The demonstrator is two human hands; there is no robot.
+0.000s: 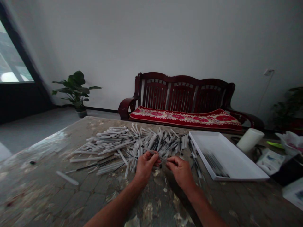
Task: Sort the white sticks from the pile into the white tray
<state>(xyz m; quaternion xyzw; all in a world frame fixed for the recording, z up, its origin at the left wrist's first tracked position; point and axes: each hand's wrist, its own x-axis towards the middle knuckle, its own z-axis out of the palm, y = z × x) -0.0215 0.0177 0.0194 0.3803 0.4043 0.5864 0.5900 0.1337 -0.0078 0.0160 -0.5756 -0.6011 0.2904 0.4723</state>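
Head view: my left hand pinches a thin pen, its fingers clamped on it, just above a loose heap of white pens on the worn tabletop. My right hand sits at the pen's far end, fingers curled; I cannot tell whether they grip it. To the right, a white tray holds dark-tipped pens lying side by side.

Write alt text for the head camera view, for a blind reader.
The left hand pinches a thin stick, its end near the right hand, above a heap of white pen-like tubes on a worn table. A white tray of black rods sits to the right, a dark wooden bench behind.
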